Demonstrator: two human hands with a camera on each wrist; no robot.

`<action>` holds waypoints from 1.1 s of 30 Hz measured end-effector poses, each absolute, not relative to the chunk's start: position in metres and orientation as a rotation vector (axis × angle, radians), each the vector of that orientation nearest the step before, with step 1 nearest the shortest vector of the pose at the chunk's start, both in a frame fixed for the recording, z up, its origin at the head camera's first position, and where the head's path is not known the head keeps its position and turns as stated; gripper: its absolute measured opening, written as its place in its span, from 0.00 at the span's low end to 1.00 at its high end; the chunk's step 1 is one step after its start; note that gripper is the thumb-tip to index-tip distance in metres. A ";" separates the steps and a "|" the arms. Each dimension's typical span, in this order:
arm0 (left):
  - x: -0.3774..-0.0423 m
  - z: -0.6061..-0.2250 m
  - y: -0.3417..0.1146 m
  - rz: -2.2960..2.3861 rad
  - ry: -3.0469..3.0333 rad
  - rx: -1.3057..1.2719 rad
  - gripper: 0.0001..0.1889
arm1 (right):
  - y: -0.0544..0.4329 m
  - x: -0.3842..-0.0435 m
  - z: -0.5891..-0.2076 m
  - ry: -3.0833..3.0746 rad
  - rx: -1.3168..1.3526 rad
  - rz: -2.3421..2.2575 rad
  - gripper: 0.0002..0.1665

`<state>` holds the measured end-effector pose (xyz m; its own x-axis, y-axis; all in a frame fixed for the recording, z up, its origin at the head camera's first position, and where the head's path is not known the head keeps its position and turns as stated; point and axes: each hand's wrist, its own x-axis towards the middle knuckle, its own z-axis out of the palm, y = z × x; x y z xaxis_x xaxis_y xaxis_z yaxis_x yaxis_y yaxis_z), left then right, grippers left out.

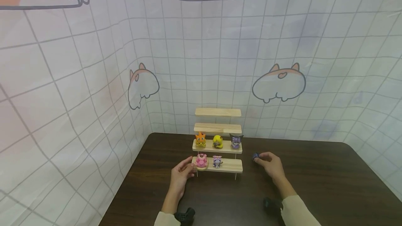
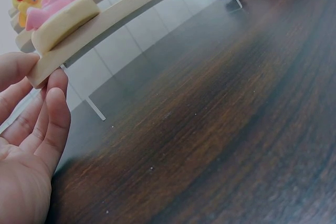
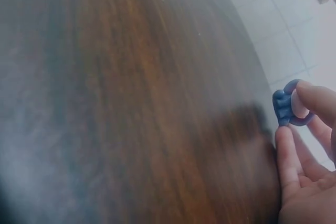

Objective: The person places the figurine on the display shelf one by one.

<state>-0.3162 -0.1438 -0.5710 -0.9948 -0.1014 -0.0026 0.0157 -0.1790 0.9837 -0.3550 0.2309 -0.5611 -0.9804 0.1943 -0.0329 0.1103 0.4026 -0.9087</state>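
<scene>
A wooden tiered display stand (image 1: pixel 233 165) stands on the dark table, bearing several small figurines. My left hand (image 1: pixel 180 177) pinches the left end of its lowest tier, thumb above and fingers beneath. Right by the thumb, a pink figurine (image 1: pixel 201 161) on a round, tan base sits on that tier; a lilac-and-white figurine (image 1: pixel 217 162) is beside it. To the right of the stand, my right hand (image 1: pixel 272 166) holds a small dark-blue figurine (image 3: pixel 283 107) between thumb and fingertips, above the table.
On the second tier from the bottom are an orange figurine (image 1: pixel 200 140), a yellow figurine (image 1: pixel 217 142) and a purple figurine (image 1: pixel 236 142) with dark ears. Behind the table (image 1: pixel 320 177) hangs a white gridded curtain (image 1: pixel 207 58) with dog drawings; it also runs along both sides.
</scene>
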 end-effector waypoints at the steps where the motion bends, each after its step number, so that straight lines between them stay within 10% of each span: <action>1: -0.316 -0.571 -0.144 -2.353 -1.961 0.102 0.23 | 0.231 -0.354 -0.561 -2.569 -0.268 1.658 0.28; 33: -0.314 -0.569 -0.144 -2.349 -1.966 0.085 0.23 | 0.205 -0.306 -0.523 -2.539 0.063 1.676 0.32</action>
